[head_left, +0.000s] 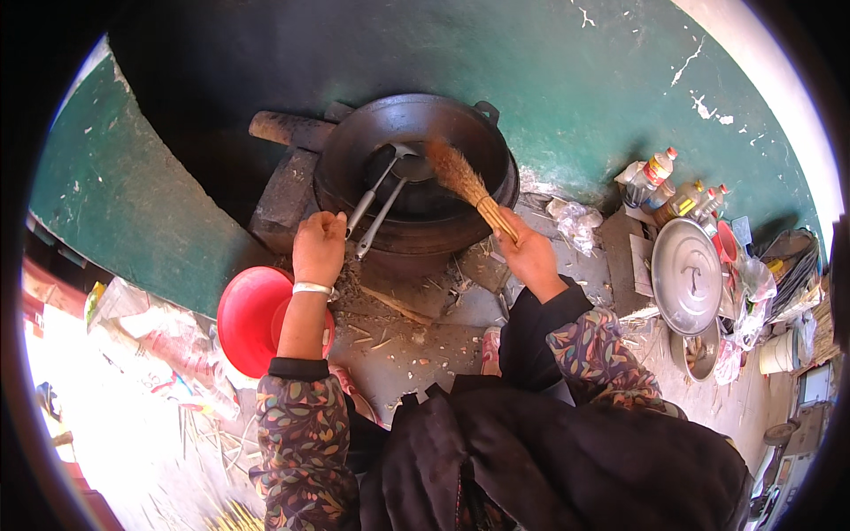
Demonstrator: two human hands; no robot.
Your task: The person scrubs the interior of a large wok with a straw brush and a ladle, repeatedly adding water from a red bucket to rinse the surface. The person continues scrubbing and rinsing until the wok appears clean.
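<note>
A large dark wok rests on a round stove base in front of me. My right hand grips the bound handle of a straw brush, whose reddish-brown bristles reach over the wok. Two metal utensils lean across its near left rim: a spatula and, beside it, another long-handled utensil whose head I cannot make out. At the end of the spatula's handle, my left hand has its fingers bent together. Whether they touch that handle or pinch something small is unclear.
A red plastic basin stands below my left forearm. Bricks and a log lie left of the wok. At right are bottles, a metal lid and a bowl. Debris litters the floor.
</note>
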